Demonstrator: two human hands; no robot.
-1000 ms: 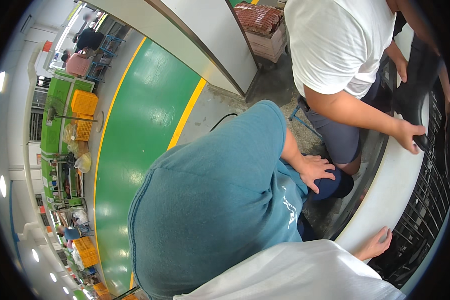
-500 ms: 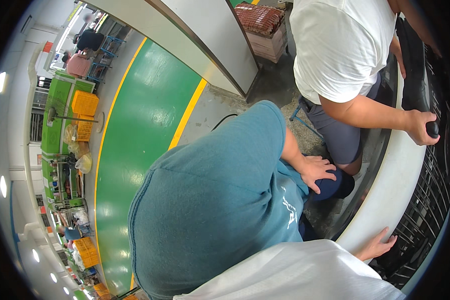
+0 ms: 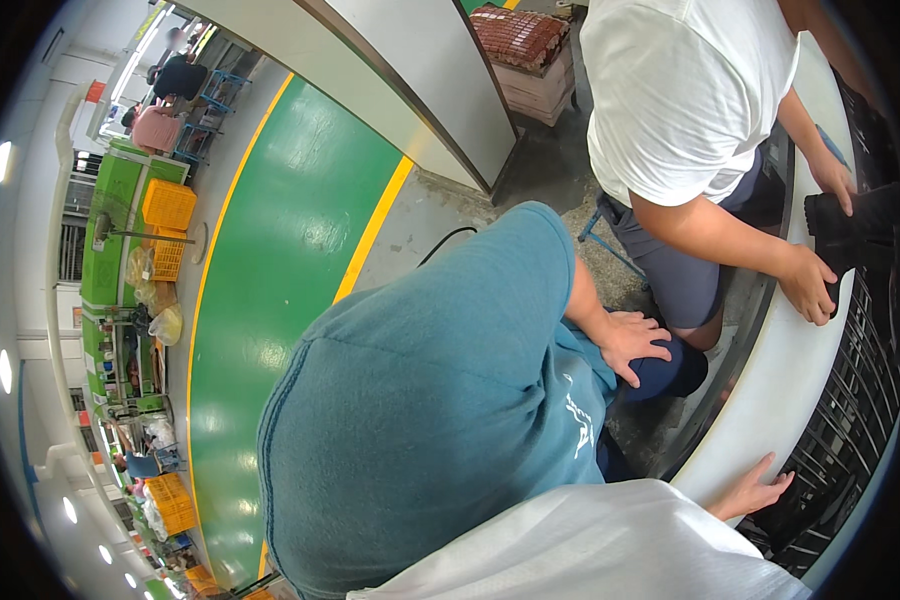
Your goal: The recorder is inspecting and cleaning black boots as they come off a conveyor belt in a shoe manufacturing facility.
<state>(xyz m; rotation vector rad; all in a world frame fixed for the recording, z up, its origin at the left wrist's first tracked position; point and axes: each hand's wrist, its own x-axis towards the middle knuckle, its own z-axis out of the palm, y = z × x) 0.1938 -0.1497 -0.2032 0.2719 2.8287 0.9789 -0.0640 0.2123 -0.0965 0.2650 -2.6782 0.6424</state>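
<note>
My left hand (image 3: 632, 345) comes out of a teal sleeve (image 3: 510, 260). It lies flat, fingers apart, on a dark navy trouser knee (image 3: 675, 368) and holds nothing. On the curved white work ledge (image 3: 760, 420) rests my right hand (image 3: 748, 492), open, its fingers reaching past the outer edge towards the dark bars. White cloth (image 3: 580, 545) hides the arm behind it. Farther along the ledge, a co-worker in a white T-shirt (image 3: 685, 100) has one hand (image 3: 805, 282) on a small black piece, and another hand (image 3: 830, 172) next to a black boot-like item (image 3: 850, 225) with a ridged edge.
Dark metal bars (image 3: 835, 430) run beyond the ledge. A pale partition (image 3: 440, 90) stands near a loaded crate (image 3: 525, 65). Across the green walkway (image 3: 280, 200) are green machines (image 3: 120, 230) and yellow crates (image 3: 168, 205). A blue stool leg (image 3: 610, 250) stands near the co-worker.
The co-worker's near hand has moved left and down, onto the ledge. The black item has shifted right and turned, and the co-worker's other hand now shows beside it. My hands stay put.
</note>
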